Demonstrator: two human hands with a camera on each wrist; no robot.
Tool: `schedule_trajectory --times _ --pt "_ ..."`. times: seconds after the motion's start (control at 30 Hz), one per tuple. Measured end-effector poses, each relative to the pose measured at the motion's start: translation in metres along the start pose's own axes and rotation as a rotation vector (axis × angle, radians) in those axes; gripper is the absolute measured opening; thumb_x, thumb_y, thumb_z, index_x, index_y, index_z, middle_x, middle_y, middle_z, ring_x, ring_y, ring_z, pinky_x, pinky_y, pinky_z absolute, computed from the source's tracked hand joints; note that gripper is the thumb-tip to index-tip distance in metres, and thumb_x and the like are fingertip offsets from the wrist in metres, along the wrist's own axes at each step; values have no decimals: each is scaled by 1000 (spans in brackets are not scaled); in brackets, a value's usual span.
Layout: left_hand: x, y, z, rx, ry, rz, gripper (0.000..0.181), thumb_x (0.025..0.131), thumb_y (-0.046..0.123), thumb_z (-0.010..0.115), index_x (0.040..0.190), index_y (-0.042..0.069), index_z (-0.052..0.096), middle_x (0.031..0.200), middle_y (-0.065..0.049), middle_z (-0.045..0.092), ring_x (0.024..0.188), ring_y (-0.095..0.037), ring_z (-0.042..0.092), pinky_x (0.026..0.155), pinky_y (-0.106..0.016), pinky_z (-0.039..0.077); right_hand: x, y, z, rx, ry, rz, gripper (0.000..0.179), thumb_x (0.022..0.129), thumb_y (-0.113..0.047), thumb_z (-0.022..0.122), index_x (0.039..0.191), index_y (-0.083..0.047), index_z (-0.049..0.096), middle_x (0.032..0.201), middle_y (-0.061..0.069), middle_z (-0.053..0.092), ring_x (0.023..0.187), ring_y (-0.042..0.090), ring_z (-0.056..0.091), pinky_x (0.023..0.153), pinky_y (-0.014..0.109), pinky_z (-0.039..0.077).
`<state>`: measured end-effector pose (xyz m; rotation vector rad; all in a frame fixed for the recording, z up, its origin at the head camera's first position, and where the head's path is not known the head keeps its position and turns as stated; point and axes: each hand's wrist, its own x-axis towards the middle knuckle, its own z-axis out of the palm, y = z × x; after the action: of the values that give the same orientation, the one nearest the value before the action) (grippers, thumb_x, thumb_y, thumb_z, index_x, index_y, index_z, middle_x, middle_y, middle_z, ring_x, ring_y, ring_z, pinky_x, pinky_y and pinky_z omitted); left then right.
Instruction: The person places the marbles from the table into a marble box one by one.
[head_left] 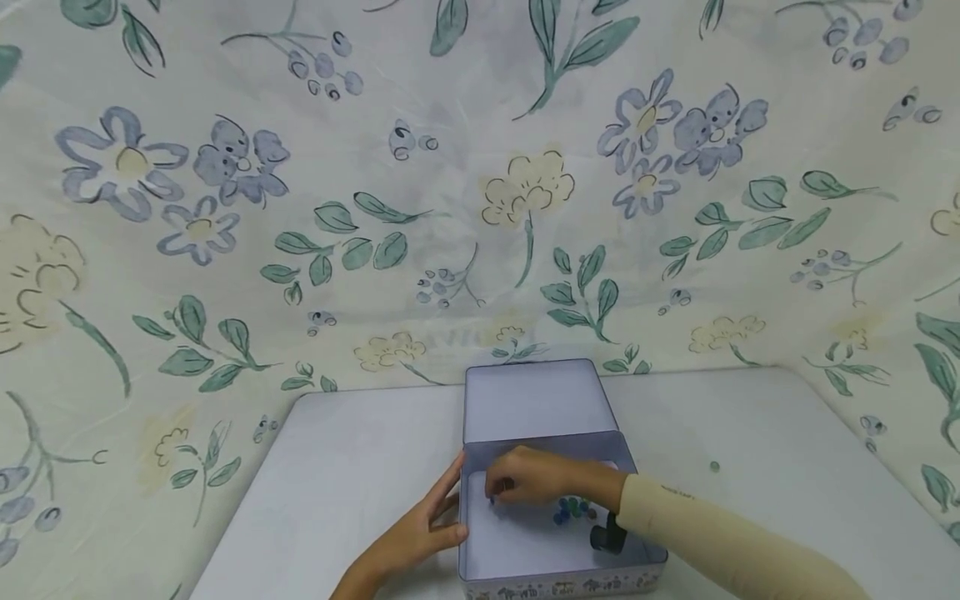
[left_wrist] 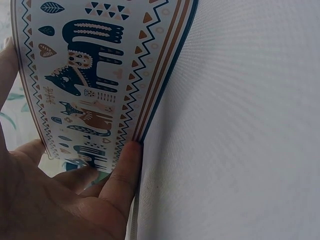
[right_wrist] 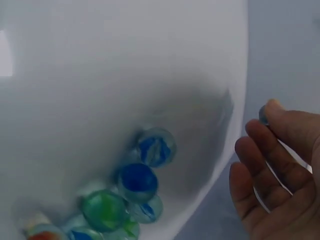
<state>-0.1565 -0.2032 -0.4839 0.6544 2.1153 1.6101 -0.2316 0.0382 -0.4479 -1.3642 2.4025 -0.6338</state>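
A hinged metal tin (head_left: 487, 571) with its lid (head_left: 536, 400) raised stands on the table. Inside it, my right hand (head_left: 528, 477) pinches a small bluish marble (right_wrist: 263, 115) between thumb and index finger, above the left part of the floor. Several glass marbles (head_left: 574, 508), blue, green and one partly red-orange, lie clustered to the right of that hand. My left hand (head_left: 412, 529) touches the tin's left outer wall, fingers extended and spread; in the left wrist view they press against the animal-patterned side (left_wrist: 90, 75).
One green marble (head_left: 715, 467) lies on the white table (head_left: 360, 450) to the right of the tin. A black strap-like object (head_left: 609, 536), at the right wrist, shows over the tin. Flower-printed cloth (head_left: 450, 192) surrounds the table's back and sides.
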Motion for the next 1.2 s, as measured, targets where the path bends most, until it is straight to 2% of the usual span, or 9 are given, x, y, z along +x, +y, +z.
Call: schedule_trajectory --times 0.13,0.5,1.2 --pt "-1 0 0 0 4 -4 88 100 32 60 162 31 -2 169 -16 -6 143 -65 15 111 -66 36 0 -2 2 -17 7 4 7 92 -11 72 98 -11 75 91 -5 73 78 -7 58 74 9 51" --pt "-1 -1 -1 2 -7 1 89 100 32 60 162 29 -3 168 -20 -4 143 -64 16 112 -65 37 0 -1 9 -33 -35 49 8 90 -16 74 98 -14 75 87 -11 71 74 -8 55 72 8 50" --pt "-2 2 0 11 15 -31 89 99 34 61 162 29 -2 168 -18 -3 145 -62 16 114 -59 38 -1 -7 9 -90 -35 17 11 88 -16 77 98 -13 76 89 -9 70 76 -8 53 75 8 49"
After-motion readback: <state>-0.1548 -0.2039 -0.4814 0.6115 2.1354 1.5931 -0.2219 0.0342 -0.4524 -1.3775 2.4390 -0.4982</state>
